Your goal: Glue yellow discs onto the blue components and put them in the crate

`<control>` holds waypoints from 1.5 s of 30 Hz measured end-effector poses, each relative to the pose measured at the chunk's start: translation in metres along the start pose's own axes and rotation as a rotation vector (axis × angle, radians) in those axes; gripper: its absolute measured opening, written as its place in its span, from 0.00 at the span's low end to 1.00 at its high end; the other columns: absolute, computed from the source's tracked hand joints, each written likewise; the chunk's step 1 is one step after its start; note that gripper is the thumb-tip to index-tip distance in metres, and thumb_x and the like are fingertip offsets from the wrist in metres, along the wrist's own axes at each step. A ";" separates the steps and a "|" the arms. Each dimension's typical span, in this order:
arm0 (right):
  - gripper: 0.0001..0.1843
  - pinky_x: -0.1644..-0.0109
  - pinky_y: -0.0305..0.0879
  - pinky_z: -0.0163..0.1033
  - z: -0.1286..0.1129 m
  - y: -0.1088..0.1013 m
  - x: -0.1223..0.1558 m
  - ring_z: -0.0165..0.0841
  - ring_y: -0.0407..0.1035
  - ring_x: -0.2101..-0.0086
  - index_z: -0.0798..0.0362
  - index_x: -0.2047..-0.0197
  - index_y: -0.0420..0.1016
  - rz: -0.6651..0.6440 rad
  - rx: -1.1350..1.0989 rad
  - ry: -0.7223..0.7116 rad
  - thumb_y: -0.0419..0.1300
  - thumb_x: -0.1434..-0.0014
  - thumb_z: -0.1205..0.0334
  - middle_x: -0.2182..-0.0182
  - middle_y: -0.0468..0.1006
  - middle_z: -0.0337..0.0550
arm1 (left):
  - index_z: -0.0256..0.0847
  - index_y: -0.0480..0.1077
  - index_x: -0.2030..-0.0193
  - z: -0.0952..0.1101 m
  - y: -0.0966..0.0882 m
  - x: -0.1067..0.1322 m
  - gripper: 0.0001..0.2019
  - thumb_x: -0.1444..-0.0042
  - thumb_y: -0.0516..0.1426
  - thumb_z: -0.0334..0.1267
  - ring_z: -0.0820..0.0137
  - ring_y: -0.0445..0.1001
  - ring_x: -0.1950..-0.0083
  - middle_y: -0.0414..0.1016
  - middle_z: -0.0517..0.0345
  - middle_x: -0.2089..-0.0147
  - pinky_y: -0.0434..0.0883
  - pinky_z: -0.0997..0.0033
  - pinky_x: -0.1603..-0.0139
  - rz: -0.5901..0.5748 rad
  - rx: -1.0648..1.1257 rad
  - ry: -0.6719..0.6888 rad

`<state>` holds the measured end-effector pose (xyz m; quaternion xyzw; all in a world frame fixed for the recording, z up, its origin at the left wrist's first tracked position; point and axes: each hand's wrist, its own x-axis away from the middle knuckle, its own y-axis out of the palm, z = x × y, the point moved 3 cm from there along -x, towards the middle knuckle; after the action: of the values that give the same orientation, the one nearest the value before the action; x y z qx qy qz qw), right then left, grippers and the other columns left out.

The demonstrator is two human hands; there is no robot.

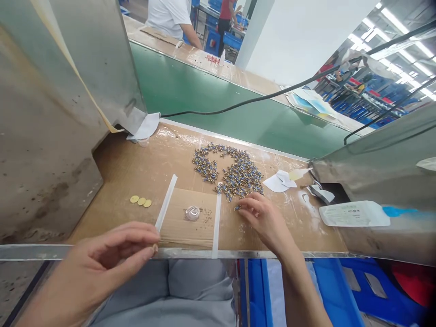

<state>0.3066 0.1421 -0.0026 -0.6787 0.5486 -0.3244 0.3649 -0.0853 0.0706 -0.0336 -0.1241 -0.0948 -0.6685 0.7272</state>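
Note:
A heap of several small blue and brass metal parts point(231, 170) lies on the brown worktop point(143, 168). My right hand point(264, 218) rests at the heap's near edge, fingers curled on one small part point(237, 208). My left hand point(102, 261) hovers over the worktop's front edge, thumb and fingers pinched on a tiny brass piece point(155, 248). Between the hands sits a cardboard patch point(189, 218) taped down with white strips, bearing a small clear round cap point(192, 212) and tiny specks.
Three yellow discs point(141, 200) lie left of the patch. Paper scraps point(281, 180) and a white packet point(354, 213) are at the right. Metal housings flank both sides. A green conveyor belt point(218, 104) runs behind, crossed by a black cable; other people work beyond it.

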 end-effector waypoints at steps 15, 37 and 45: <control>0.09 0.59 0.75 0.38 -0.014 0.020 0.032 0.35 0.81 0.65 0.48 0.50 0.86 0.174 -0.171 0.031 0.64 0.24 0.56 0.58 0.89 0.43 | 0.41 0.93 0.52 -0.006 0.085 0.025 0.15 0.40 0.81 0.46 0.68 0.87 0.57 0.92 0.50 0.55 0.86 0.73 0.50 -0.348 0.714 -0.439; 0.12 0.53 0.79 0.40 -0.014 0.041 0.040 0.31 0.79 0.65 0.45 0.46 0.90 0.186 -0.580 0.035 0.65 0.20 0.53 0.59 0.84 0.40 | 0.40 0.93 0.51 -0.011 0.087 0.016 0.16 0.40 0.82 0.46 0.71 0.88 0.58 0.92 0.52 0.58 0.85 0.79 0.50 -0.339 0.715 -0.343; 0.08 0.53 0.81 0.43 -0.035 0.038 0.034 0.36 0.84 0.59 0.45 0.49 0.92 0.365 -0.599 0.039 0.76 0.28 0.55 0.59 0.90 0.42 | 0.41 0.93 0.51 -0.014 0.072 0.009 0.16 0.40 0.82 0.48 0.70 0.88 0.58 0.92 0.52 0.57 0.85 0.78 0.51 -0.238 0.719 -0.260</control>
<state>0.2641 0.0985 -0.0156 -0.6402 0.7385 -0.0914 0.1909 -0.0135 0.0637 -0.0479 0.0667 -0.4278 -0.6511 0.6234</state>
